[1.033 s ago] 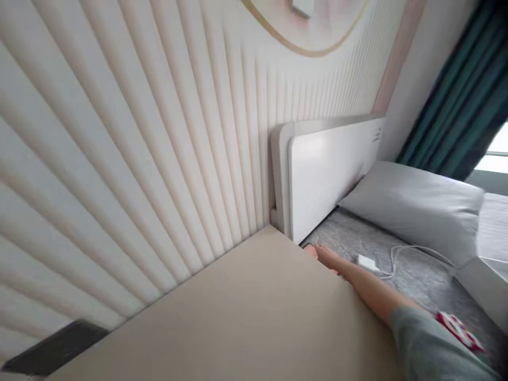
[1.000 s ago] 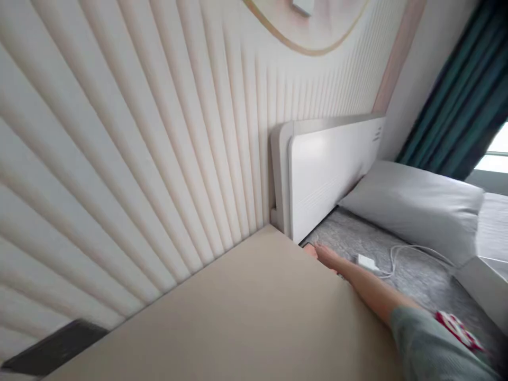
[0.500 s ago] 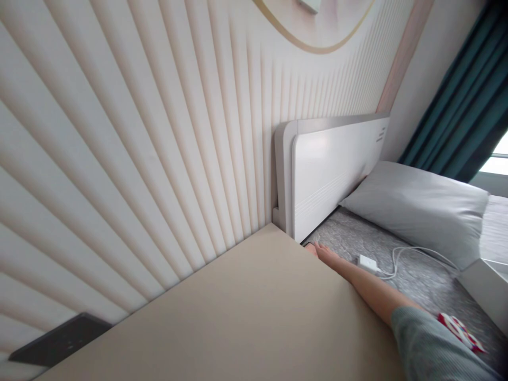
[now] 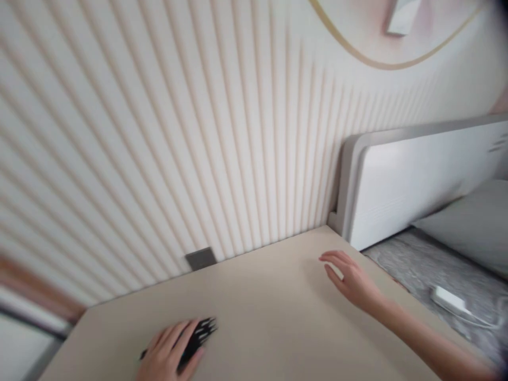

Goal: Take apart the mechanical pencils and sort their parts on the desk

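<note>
At the bottom left of the frame, your left hand [image 4: 170, 352] has its fingers and thumb around a black object [image 4: 198, 338] with pale marks, low over the desk [image 4: 254, 323]. Your right hand [image 4: 333, 272], right of centre, is empty above the desk, with a modest gap between thumb and fingers; you cannot tell whether it touches. Beyond the desk, you have a white adapter [image 4: 448, 300] on the bed [image 4: 420, 264] at lower right, a pillow [image 4: 476, 227] and headboard [image 4: 413, 180] farther off, and a dark wall plate [image 4: 201, 259] on the ribbed wall [image 4: 246, 132].
</note>
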A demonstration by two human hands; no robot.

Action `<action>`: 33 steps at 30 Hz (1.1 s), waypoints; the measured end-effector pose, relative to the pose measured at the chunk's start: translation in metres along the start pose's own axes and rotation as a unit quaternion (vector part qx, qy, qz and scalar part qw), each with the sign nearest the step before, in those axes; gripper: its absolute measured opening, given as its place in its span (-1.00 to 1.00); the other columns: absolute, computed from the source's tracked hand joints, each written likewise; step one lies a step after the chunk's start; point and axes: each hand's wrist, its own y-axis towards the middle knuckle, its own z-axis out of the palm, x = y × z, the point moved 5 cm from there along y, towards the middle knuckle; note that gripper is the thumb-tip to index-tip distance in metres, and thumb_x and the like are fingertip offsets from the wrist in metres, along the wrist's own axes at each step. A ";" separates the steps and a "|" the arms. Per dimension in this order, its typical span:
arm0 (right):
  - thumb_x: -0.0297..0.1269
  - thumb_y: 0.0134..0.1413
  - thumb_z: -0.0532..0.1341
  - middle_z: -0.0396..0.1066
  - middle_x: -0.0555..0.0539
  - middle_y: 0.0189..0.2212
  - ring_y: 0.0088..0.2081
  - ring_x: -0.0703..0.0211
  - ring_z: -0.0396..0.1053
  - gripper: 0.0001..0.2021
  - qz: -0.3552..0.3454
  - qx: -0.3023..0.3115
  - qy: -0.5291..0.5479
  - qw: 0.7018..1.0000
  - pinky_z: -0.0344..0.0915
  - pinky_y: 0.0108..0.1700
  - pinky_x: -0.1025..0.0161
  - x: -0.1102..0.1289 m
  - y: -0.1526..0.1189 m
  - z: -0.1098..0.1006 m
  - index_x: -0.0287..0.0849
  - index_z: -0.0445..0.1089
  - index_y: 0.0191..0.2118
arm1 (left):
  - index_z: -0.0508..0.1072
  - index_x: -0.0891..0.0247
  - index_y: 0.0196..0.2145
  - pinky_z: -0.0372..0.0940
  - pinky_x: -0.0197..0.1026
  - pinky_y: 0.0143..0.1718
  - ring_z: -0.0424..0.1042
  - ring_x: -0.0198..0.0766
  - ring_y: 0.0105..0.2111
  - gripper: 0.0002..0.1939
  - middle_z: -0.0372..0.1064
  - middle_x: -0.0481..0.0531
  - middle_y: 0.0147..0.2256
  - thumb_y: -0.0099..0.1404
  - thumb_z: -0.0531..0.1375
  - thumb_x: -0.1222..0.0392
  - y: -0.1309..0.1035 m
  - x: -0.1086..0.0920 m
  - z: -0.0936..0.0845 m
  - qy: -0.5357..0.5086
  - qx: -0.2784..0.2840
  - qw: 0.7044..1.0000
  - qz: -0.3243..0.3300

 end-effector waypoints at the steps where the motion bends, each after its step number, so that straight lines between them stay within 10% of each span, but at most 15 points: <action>1: -0.30 0.26 0.04 0.38 -0.15 -0.04 0.04 0.03 0.31 -0.75 -0.042 0.033 0.025 0.998 0.24 0.10 0.08 0.047 -0.001 0.019 -0.05 0.38 -0.04 | 0.33 0.07 0.13 0.34 -0.05 -0.05 0.43 -0.07 -0.11 -0.51 0.44 0.06 -0.05 0.28 0.18 -0.07 0.000 -0.005 -0.004 0.008 0.038 0.999 0.009; 5: -0.37 0.18 0.09 0.33 -0.16 0.04 0.09 -0.02 0.27 -0.69 -0.128 0.121 0.069 0.982 0.24 0.10 0.03 0.198 -0.003 0.099 -0.04 0.38 0.01 | 0.30 0.16 0.16 0.23 0.05 0.05 0.37 -0.03 -0.01 -0.52 0.38 0.16 0.03 0.33 0.13 -0.03 0.004 -0.015 -0.020 -0.005 0.088 0.996 0.013; 9: -0.40 0.16 0.10 0.36 -0.18 0.01 0.05 0.00 0.30 -0.69 -0.107 0.128 0.107 0.980 0.26 0.09 0.06 0.267 0.011 0.159 -0.10 0.40 0.00 | 0.28 0.15 0.16 0.19 0.10 0.06 0.33 -0.01 0.00 -0.51 0.35 0.17 0.01 0.31 0.16 0.01 -0.013 -0.009 -0.036 -0.044 0.073 0.996 -0.025; 16: -0.39 0.19 0.05 0.38 -0.17 -0.05 -0.02 0.02 0.35 -0.69 -0.077 0.070 0.141 0.985 0.29 0.08 0.05 0.269 0.005 0.180 -0.10 0.40 0.01 | 0.34 0.15 0.07 0.21 0.10 0.07 0.30 -0.03 -0.01 -0.61 0.32 0.12 0.00 0.28 0.17 0.17 -0.044 0.009 -0.049 -0.097 0.045 0.989 -0.099; 33: -0.35 0.15 0.15 0.36 -0.16 -0.04 0.01 -0.03 0.33 -0.82 -0.127 0.078 0.157 0.976 0.31 0.05 -0.02 0.266 -0.002 0.183 -0.07 0.42 -0.13 | 0.41 0.09 0.00 0.28 0.05 0.06 0.34 -0.10 0.02 -0.68 0.35 0.06 -0.01 0.30 0.19 0.30 -0.035 0.013 -0.030 -0.152 0.031 0.984 -0.092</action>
